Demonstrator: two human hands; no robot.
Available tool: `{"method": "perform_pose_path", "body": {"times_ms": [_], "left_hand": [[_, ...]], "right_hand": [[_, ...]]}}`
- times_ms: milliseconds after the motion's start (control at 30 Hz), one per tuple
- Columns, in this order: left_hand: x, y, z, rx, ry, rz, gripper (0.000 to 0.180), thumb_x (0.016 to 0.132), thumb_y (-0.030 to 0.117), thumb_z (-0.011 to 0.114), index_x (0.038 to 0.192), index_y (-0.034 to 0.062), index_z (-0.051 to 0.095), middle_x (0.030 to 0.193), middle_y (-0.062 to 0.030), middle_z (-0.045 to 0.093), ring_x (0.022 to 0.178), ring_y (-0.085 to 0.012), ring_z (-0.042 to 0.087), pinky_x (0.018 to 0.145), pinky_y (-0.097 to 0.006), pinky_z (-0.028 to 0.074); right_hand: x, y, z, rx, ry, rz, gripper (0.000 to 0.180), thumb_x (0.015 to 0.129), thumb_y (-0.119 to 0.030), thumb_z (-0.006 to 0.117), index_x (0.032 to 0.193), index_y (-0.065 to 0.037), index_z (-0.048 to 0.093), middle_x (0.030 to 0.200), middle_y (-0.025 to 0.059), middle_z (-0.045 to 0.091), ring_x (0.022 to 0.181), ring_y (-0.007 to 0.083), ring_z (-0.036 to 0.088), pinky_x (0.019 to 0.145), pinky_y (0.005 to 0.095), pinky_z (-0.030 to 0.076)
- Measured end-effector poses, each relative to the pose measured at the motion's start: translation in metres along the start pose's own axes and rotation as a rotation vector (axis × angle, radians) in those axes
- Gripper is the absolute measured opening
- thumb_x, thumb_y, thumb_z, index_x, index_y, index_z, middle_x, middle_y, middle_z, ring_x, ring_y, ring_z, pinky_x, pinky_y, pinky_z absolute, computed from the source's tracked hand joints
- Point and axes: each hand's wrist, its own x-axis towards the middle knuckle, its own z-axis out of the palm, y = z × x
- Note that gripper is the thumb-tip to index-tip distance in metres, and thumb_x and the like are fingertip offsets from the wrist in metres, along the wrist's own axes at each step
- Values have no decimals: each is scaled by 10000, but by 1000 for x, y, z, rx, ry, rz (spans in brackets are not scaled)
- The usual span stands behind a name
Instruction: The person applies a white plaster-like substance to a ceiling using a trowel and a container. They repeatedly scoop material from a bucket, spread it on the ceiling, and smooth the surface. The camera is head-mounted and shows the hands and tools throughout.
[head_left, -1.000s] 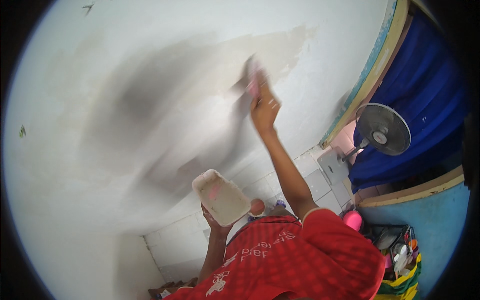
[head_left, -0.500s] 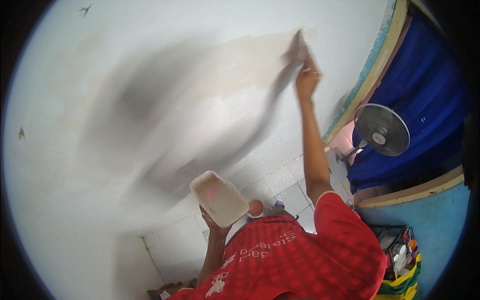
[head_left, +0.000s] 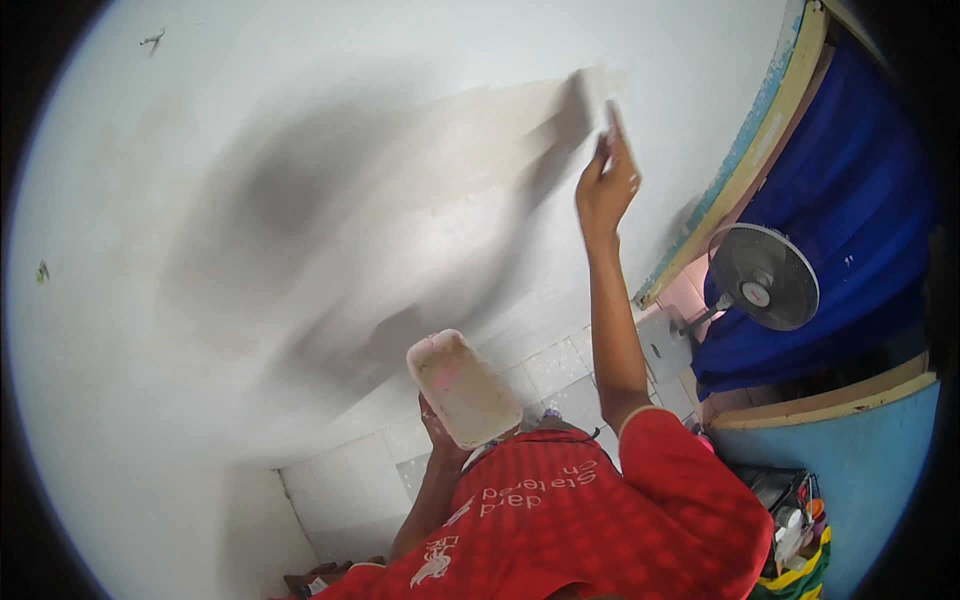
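Note:
My left hand [head_left: 443, 432] is closed round the side of a shallow, off-white plastic tub [head_left: 468, 395], smeared inside with pale paste and a pink patch. The tub is tilted in front of my red shirt. Up at the white wall [head_left: 450, 240], my right hand [head_left: 608, 195] is raised with its fingers closed on a putty knife [head_left: 616, 125]. The knife is seen thin and edge-on, and its blade is blurred. A broad beige patch [head_left: 490, 120] of bare or filled surface lies on the wall left of the knife. The shadows of my arms and head fall across it.
A standing fan [head_left: 762, 277] is at the right before a blue curtain [head_left: 830, 200] in a doorway with a worn wooden frame [head_left: 765, 140]. White tiles [head_left: 555, 365] run along below the wall. A rack with assorted items [head_left: 790, 510] stands at the lower right.
My right hand has drawn down and slightly back from the wall with the putty knife. The tub in my left hand has shifted a little to the right.

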Motion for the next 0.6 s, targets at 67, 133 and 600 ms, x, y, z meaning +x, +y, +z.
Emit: {"method": "perform_pose_path", "body": {"times_ms": [67, 133, 600], "left_hand": [[4, -14, 1, 15, -10, -11, 499, 1056, 299, 577, 1490, 118, 407, 1351, -81, 581, 1208, -249, 635, 1006, -452, 586], [8, -33, -7, 6, -12, -47, 479, 1072, 320, 535, 1489, 120, 410, 1350, -83, 582, 1208, -249, 636, 994, -451, 589], [23, -75, -15, 130, 55, 51, 581, 1084, 547, 350, 1488, 140, 445, 1374, -91, 593, 1254, -303, 609, 1043, -515, 531]], "right_hand": [[-10, -6, 20, 19, -86, 80, 432, 1036, -53, 493, 1462, -60, 564, 1372, 164, 664, 1215, 311, 669, 992, 412, 549], [-44, -3, 58, -45, -17, -275, 425, 1049, -140, 512, 1468, -148, 587, 1410, 119, 651, 1272, 278, 640, 1062, 416, 518], [-36, 33, 12, 132, -203, -10, 402, 1060, -146, 515, 1435, -22, 588, 1383, 159, 650, 1261, 364, 621, 1085, 478, 468]]}}
